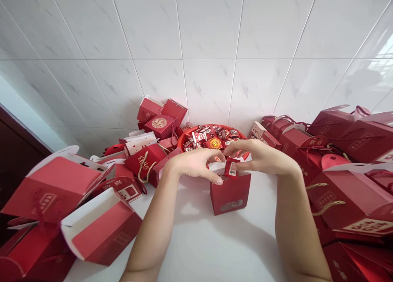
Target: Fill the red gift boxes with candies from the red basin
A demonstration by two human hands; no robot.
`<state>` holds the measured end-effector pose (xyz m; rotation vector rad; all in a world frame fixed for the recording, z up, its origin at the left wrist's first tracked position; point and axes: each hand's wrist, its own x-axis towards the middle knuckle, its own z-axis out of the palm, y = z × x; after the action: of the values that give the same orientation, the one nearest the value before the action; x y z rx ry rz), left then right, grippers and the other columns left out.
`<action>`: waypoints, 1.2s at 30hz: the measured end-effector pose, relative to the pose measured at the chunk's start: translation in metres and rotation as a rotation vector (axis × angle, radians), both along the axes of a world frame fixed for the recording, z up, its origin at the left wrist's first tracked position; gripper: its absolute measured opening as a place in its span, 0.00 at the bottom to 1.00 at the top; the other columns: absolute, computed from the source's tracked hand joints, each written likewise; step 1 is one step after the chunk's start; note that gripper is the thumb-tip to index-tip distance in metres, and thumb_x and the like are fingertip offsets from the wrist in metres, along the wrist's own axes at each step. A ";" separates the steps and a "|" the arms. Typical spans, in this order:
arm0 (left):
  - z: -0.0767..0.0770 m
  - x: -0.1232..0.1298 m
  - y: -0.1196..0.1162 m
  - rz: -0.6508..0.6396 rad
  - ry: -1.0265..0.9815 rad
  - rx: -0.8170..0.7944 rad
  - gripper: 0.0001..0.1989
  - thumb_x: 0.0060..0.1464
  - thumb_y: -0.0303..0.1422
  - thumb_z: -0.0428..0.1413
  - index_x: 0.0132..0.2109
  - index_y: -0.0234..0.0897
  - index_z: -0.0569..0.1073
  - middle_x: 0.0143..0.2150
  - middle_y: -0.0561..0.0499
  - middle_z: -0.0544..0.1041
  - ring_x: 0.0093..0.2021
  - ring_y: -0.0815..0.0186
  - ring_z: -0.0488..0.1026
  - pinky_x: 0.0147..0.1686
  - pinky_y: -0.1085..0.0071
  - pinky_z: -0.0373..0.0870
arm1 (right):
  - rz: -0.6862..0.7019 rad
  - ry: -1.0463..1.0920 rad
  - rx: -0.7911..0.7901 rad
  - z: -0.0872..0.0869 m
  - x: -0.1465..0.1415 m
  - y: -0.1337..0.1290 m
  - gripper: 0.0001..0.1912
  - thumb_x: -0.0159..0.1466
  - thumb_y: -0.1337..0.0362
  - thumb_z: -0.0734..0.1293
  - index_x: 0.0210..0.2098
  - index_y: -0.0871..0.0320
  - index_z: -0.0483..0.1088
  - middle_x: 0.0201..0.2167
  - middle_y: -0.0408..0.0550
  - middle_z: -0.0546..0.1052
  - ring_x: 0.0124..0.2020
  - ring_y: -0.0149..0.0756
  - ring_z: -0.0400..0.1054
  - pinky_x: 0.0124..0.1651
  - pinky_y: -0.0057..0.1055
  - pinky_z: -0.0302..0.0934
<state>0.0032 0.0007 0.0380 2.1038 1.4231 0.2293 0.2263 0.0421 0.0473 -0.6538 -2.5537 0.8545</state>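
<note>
Over the open box [229, 192], the right hand [260, 160] pinches a wrapped candy [229, 167] while the left hand [195, 164] grips the box's rim. A slack pinch could drop the candy outside.

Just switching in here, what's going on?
A person's left hand holds a red box by its upper edge on a white table. The right hand holds a small red packet at the box's open top. Behind is a red basin of wrapped pieces; more red boxes crowd both sides.
</note>
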 end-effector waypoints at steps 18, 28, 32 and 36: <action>0.000 0.002 0.002 -0.024 0.033 0.011 0.37 0.46 0.49 0.65 0.63 0.46 0.69 0.64 0.49 0.72 0.60 0.52 0.71 0.52 0.67 0.68 | -0.183 -0.214 0.049 -0.005 -0.003 0.001 0.22 0.56 0.63 0.72 0.51 0.55 0.72 0.47 0.49 0.77 0.45 0.41 0.70 0.40 0.31 0.62; 0.000 0.000 0.000 -0.012 0.002 -0.014 0.33 0.46 0.47 0.65 0.59 0.44 0.73 0.56 0.49 0.78 0.47 0.56 0.76 0.41 0.70 0.68 | -0.125 -0.096 0.119 -0.001 0.001 -0.002 0.13 0.58 0.60 0.72 0.41 0.56 0.76 0.42 0.49 0.80 0.43 0.43 0.74 0.44 0.34 0.65; 0.003 0.002 -0.001 0.012 0.024 0.022 0.36 0.45 0.48 0.65 0.61 0.43 0.72 0.60 0.49 0.76 0.50 0.56 0.76 0.44 0.69 0.69 | -0.153 -0.097 0.140 0.000 0.007 -0.003 0.16 0.60 0.59 0.70 0.47 0.55 0.76 0.47 0.50 0.80 0.47 0.46 0.74 0.47 0.37 0.66; 0.005 0.004 -0.003 -0.039 0.034 0.082 0.22 0.52 0.40 0.59 0.54 0.42 0.77 0.48 0.52 0.81 0.42 0.59 0.76 0.37 0.70 0.67 | -0.177 -0.122 0.143 -0.002 0.010 -0.001 0.20 0.61 0.56 0.70 0.50 0.55 0.75 0.51 0.51 0.79 0.51 0.47 0.73 0.50 0.38 0.66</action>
<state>0.0074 -0.0020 0.0428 2.2096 1.4124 0.2406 0.2363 0.0413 0.0454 -0.8955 -2.5858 0.5840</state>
